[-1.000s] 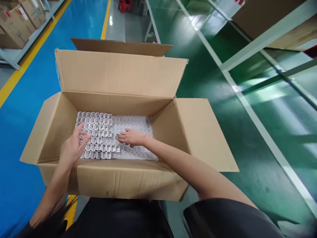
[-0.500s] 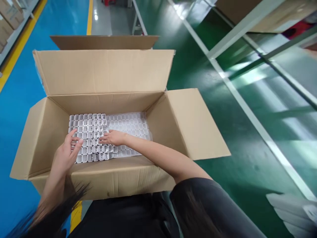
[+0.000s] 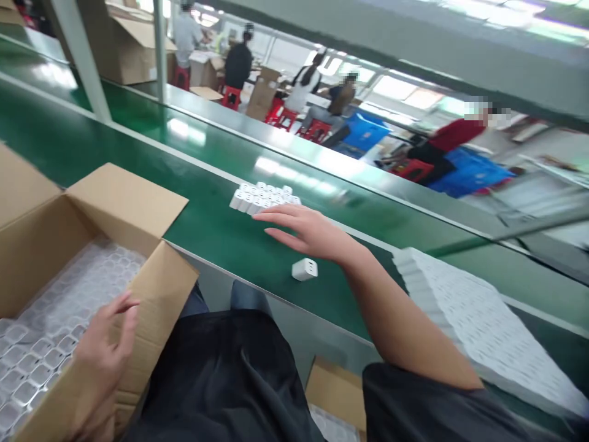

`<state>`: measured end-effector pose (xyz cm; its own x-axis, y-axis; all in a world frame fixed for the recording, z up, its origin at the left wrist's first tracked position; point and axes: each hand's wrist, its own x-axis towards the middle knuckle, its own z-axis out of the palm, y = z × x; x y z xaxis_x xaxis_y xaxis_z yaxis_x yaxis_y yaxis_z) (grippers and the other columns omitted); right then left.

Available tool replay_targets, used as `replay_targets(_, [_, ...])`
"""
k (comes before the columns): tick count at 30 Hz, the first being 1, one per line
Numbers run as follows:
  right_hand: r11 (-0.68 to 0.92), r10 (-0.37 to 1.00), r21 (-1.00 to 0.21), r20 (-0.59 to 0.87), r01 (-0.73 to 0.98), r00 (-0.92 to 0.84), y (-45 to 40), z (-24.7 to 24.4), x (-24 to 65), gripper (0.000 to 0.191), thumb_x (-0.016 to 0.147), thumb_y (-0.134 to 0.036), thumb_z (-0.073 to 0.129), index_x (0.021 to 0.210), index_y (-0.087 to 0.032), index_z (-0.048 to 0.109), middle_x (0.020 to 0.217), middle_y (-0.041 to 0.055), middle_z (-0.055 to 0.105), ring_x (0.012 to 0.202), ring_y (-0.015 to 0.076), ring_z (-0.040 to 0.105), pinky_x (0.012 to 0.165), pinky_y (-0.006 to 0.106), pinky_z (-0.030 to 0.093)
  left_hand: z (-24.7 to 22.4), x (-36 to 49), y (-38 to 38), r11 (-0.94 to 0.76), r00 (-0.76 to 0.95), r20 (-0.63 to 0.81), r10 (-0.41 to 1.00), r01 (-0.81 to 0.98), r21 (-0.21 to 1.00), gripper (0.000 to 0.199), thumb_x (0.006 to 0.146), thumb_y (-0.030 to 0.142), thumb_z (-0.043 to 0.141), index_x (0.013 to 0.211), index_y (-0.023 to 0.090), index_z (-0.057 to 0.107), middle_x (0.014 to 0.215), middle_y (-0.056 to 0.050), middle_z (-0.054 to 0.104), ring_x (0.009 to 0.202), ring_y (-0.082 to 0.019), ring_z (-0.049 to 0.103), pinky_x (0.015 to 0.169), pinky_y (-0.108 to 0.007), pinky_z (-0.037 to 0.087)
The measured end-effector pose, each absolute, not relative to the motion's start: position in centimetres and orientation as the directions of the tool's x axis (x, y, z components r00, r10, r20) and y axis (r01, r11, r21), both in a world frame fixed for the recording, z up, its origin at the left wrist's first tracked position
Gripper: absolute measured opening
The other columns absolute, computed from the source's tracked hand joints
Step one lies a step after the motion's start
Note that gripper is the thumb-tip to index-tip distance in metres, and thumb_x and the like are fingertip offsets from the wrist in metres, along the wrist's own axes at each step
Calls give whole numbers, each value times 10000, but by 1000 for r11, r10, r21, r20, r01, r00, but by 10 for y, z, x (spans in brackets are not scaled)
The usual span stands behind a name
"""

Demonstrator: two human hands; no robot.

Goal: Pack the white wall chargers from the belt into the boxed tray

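Note:
Over the green belt, my right hand (image 3: 308, 230) reaches out with fingers stretched and the thumb apart, palm down. Just beyond its fingertips stands a cluster of white charger blocks (image 3: 264, 197), partly hidden by the hand; whether they touch cannot be made out. A single white charger block (image 3: 304, 269) lies below the wrist, its port face turned right. At the lower left, my left hand (image 3: 105, 344) hovers by the wall of the cardboard box (image 3: 154, 301), thumb and fingers apart, holding nothing. Inside the box are rows of white charger blocks (image 3: 27, 368) and a clear plastic tray (image 3: 96, 264).
A large block of packed white pieces (image 3: 478, 313) rests on the belt (image 3: 207, 227) at right. Another open carton (image 3: 338, 387) is below the belt's near edge. Metal posts (image 3: 80, 55) rise at left. Several people sit at benches behind, near blue bins (image 3: 365, 129).
The view has swung right from the box to the belt. My right hand has left the rows in the box and is now over the belt. My left hand remains near the box.

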<state>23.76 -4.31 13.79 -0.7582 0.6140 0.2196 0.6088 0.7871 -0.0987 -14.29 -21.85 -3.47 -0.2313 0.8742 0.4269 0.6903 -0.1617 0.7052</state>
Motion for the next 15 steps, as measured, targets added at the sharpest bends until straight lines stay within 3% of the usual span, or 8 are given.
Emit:
replay_targets(4, [419, 886, -359, 362, 834, -289, -112, 77, 351, 324, 980, -357, 472, 1222, -225, 642, 1137, 82, 701, 949, 191, 670, 829, 346, 550, -18, -12, -147, -530, 114, 549, 828, 481, 699, 335, 918, 282, 567, 1242, 368, 568, 989, 9, 700, 889, -211, 679, 849, -423, 577])
replay_targets(8, [192, 901, -537, 428, 821, 68, -151, -9, 388, 388, 965, -389, 433, 1216, -184, 647, 1115, 118, 707, 916, 202, 672, 780, 367, 573, -12, 90, -97, -677, 460, 511, 726, 349, 648, 409, 903, 382, 612, 1296, 291, 548, 1262, -61, 629, 1192, -241, 591, 1020, -428, 514])
replay_targets(12, [155, 872, -574, 462, 804, 161, -158, -45, 389, 375, 978, -367, 404, 1188, -188, 657, 1121, 126, 699, 958, 216, 658, 864, 404, 550, -10, 168, -70, -728, 694, 373, 616, 320, 606, 701, 827, 405, 708, 1442, 238, 414, 1469, -107, 466, 1374, -272, 430, 1132, -434, 414])
replay_targets(15, [200, 883, -567, 458, 799, 104, -156, -45, 389, 343, 969, -331, 418, 1175, -190, 653, 1099, 116, 696, 939, 215, 654, 882, 412, 543, -11, 195, -57, -727, 726, 319, 609, 351, 591, 563, 859, 338, 664, 1384, 256, 479, 1366, -76, 561, 1269, -251, 532, 1047, -404, 482])
